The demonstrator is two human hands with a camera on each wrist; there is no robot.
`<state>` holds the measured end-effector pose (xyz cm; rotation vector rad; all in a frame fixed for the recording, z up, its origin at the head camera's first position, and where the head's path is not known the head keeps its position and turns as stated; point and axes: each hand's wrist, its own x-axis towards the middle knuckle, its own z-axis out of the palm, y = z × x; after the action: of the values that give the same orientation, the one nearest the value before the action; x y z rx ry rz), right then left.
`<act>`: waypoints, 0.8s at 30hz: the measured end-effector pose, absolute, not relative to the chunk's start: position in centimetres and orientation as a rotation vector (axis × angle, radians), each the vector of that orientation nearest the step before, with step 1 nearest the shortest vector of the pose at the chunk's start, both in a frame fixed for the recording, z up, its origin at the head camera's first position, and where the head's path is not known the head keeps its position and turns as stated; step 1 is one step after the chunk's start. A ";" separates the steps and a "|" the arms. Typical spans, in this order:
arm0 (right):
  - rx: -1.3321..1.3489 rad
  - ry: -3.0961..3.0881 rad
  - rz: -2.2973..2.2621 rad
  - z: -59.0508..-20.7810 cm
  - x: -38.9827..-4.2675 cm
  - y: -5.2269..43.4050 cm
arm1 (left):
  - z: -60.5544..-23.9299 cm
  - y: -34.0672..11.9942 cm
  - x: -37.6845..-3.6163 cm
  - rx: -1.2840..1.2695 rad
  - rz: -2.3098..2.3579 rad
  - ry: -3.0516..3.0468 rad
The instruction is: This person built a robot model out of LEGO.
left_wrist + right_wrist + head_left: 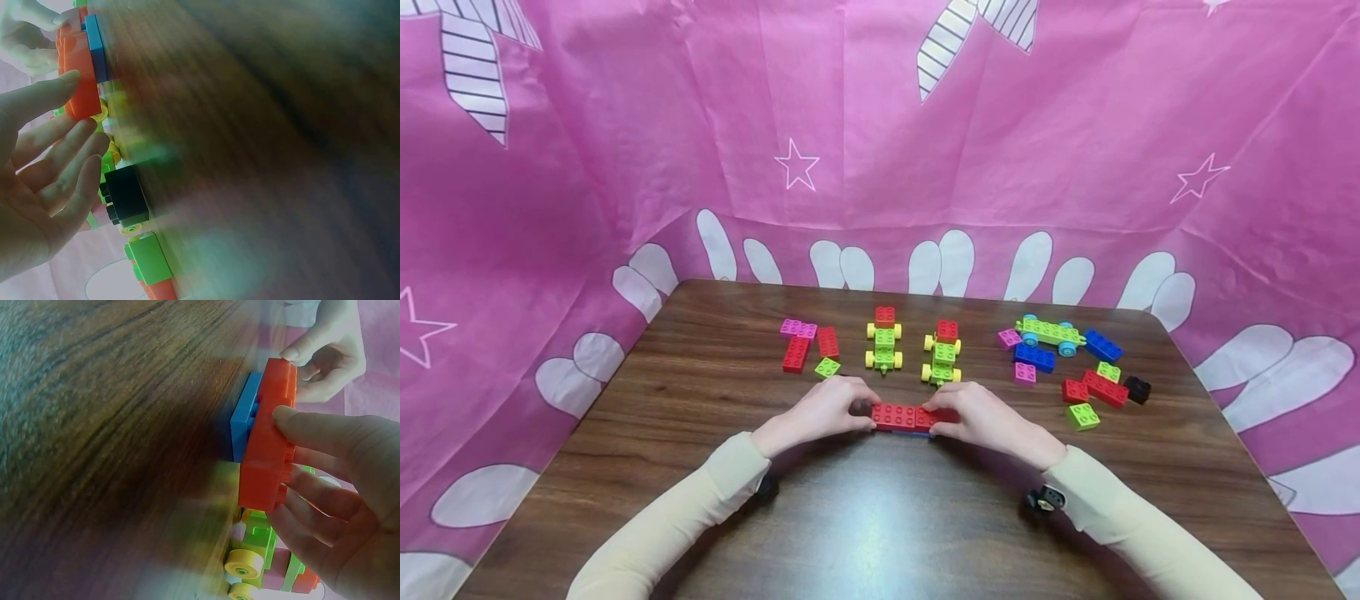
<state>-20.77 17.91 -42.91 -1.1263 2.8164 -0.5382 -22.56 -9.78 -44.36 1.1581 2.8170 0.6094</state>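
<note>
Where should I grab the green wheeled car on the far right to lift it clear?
Grip the green car across its long flat sides at mid-length, coming down from above. It lies lengthwise left to right, with blue wheels at each end, so the middle gives the fingers flat faces. A pink brick and a blue brick crowd its ends; a hedged call.

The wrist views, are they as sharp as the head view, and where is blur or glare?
Head view: sharp, evenly lit, with soft glare on the dark wooden table near the camera. Left wrist view: the table is smeared, the left hand soft, the row of red plastic bricks fairly clear. Right wrist view: the bricks and the right hand are clear, the near table blurred.
</note>
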 end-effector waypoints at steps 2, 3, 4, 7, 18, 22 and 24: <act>-1.140 2.825 -0.556 -43.0 -20.7 17.9 | -44.3 -9.8 -22.6 1.168 0.603 2.821; -1.150 2.831 -0.562 -43.0 -20.7 17.8 | -44.3 -9.8 -22.6 1.173 0.599 2.825; -1.161 2.837 -0.565 -43.1 -20.7 17.8 | -44.3 -9.8 -22.6 1.178 0.595 2.827; -1.179 2.853 -0.573 -43.3 -20.7 17.7 | -44.2 -9.8 -22.5 1.183 0.589 2.830; -1.152 2.868 -0.549 -42.9 -20.4 17.2 | -44.2 -9.6 -22.6 1.204 0.591 2.830; -1.171 2.859 -0.536 -42.7 -20.7 16.9 | -44.2 -9.6 -22.5 1.209 0.610 2.825; -1.171 2.847 -0.540 -42.6 -20.9 16.8 | -44.2 -9.7 -22.5 1.209 0.616 2.820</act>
<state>-20.93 16.81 -42.63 -1.1705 2.8475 -0.5404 -22.52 -9.66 -44.17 1.2095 2.8203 0.6164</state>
